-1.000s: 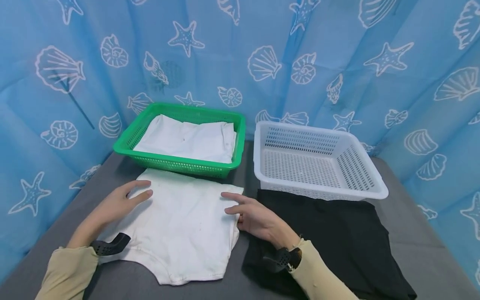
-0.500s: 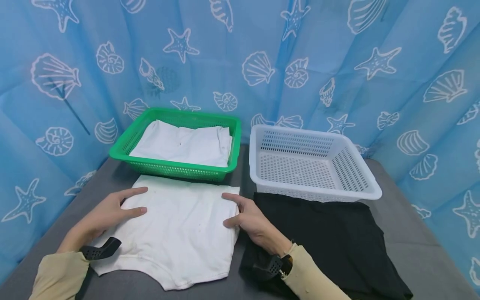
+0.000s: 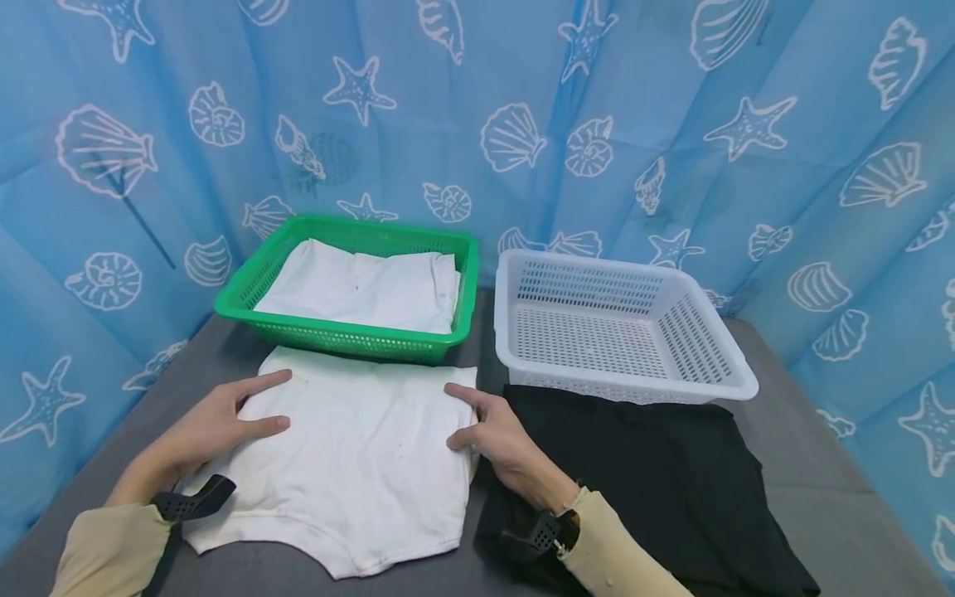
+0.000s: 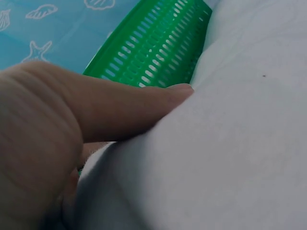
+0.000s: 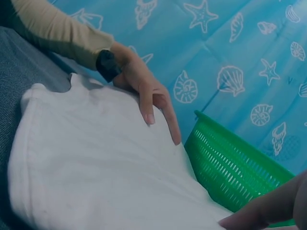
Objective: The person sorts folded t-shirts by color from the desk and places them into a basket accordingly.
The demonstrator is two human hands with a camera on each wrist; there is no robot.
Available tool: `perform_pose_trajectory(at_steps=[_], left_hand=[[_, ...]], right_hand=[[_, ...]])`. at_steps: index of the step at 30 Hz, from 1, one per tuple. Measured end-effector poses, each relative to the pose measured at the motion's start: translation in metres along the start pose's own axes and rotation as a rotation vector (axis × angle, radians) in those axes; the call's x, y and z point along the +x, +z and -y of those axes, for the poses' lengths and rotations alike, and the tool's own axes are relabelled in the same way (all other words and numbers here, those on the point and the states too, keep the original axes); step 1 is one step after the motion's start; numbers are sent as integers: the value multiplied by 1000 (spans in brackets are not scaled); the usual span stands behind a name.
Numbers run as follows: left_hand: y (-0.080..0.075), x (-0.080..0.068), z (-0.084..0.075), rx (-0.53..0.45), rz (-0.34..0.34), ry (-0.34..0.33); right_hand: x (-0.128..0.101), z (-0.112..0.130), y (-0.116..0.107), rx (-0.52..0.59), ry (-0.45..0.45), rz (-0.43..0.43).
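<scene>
A folded white garment [image 3: 351, 456] lies flat on the grey table in front of me. My left hand [image 3: 216, 423] rests on its left edge with straight fingers; the left wrist view shows a finger [image 4: 129, 108] lying along the white cloth [image 4: 230, 143]. My right hand [image 3: 488, 427] lies at the garment's right edge, fingers straight, touching the cloth. In the right wrist view the left hand [image 5: 148, 91] lies flat on the white garment [image 5: 96, 167]. A black garment [image 3: 656, 473] is spread to the right.
A green basket [image 3: 246, 303] holding folded white clothes [image 3: 366, 286] stands behind the white garment. An empty white basket [image 3: 724, 377] stands to its right. A blue seashell curtain [image 3: 671, 124] closes in the back and sides of the grey table [image 3: 821, 489].
Both hands have slid slightly toward me along the white garment's edges. The head view shifted a little; the garment and baskets stay in place.
</scene>
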State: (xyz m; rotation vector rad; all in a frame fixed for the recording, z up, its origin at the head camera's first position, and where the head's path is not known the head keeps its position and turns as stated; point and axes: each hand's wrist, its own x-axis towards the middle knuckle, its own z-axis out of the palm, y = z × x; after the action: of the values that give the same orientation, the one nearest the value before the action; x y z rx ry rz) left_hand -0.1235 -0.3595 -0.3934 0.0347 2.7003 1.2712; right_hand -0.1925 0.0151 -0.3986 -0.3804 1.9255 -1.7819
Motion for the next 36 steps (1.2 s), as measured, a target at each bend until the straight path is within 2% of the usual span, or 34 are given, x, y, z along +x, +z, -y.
perform_pose_trajectory(at_steps=[12, 19, 26, 30, 36], left_hand=[[0, -1, -1, 7, -17, -4], [2, -2, -5, -29, -33, 80], [4, -9, -6, -28, -55, 111], [6, -9, -6, -89, -75, 154], [4, -9, -10, -189, -107, 176]], right_hand=[[0, 1, -1, 13, 4, -14], [-2, 4, -1, -8, -28, -18], [-7, 8, 1, 20, -46, -7], [-9, 9, 1, 47, -52, 5], [-11, 17, -1, 79, -93, 34]])
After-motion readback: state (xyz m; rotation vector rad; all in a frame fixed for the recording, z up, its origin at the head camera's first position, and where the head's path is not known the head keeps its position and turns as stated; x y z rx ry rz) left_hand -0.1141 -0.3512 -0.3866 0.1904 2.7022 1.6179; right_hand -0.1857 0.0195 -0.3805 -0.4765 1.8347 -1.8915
